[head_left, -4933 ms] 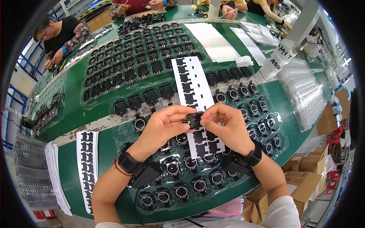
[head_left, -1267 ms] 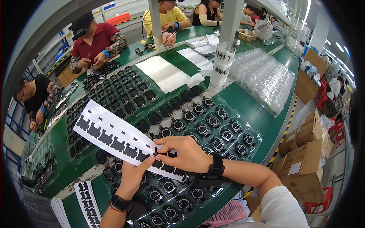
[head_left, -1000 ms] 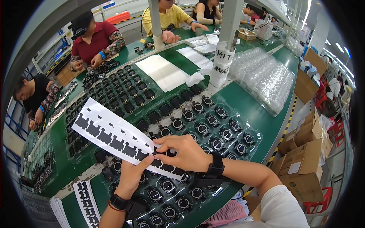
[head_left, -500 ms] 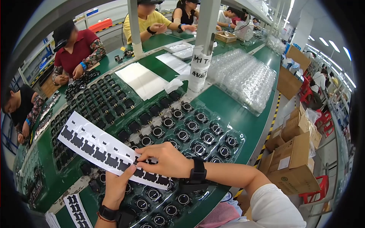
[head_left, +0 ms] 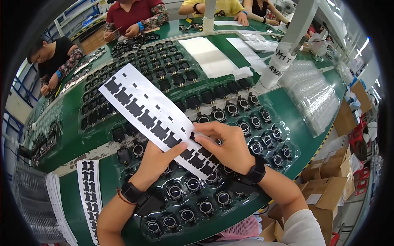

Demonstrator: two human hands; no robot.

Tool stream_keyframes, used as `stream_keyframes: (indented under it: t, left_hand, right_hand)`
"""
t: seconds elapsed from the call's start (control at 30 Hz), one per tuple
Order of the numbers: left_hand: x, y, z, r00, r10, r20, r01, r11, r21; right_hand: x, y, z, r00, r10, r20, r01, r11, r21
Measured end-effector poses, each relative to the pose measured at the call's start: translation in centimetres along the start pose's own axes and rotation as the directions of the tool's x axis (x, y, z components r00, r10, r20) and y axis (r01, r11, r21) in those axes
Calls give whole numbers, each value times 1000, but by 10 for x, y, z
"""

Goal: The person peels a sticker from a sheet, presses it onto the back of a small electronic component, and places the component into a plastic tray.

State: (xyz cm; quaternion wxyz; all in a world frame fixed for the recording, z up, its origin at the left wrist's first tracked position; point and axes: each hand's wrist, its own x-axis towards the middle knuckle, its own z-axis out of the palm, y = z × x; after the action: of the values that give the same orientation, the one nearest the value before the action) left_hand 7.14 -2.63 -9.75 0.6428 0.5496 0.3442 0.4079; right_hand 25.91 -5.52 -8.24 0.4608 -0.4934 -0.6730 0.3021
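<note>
A white sheet of black die-cut stickers (head_left: 143, 117) slants over the trays, its far end raised to the left. My left hand (head_left: 154, 164) is closed on its near side, thumb on top and the other fingers hidden below. At the sheet's right edge, my right hand (head_left: 225, 143) pinches with thumb and forefinger at a black sticker (head_left: 193, 135); whether that sticker is lifted off cannot be made out. Under both hands lies a clear plastic tray (head_left: 242, 201) of small black parts with round, ringed faces (head_left: 193, 183).
More sticker sheets (head_left: 90, 184) lie at the left beside a stack of white strips (head_left: 59, 205). Beyond are another tray of black parts (head_left: 164, 85), white paper (head_left: 207, 57), a taped post (head_left: 279, 65) and stacked clear trays (head_left: 310, 98). Co-workers sit across the green table (head_left: 303, 141).
My view has swung left, so the table and post appear farther right. The sheet now slopes more steeply across the picture. Both hands keep their hold on it.
</note>
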Motion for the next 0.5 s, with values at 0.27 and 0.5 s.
stream_keyframes:
  t: [0.27, 0.5]
  left_hand:
    - [-1, -1, 3, 1000, -11, 11, 11, 1000, -23]
    - [0, 7, 3, 997, -71, 25, 74, 988, -135]
  right_hand:
    - [-3, 1, -2, 998, 68, 0, -68, 998, -7]
    - [-3, 1, 2, 1000, -3, 10, 3, 1000, -6]
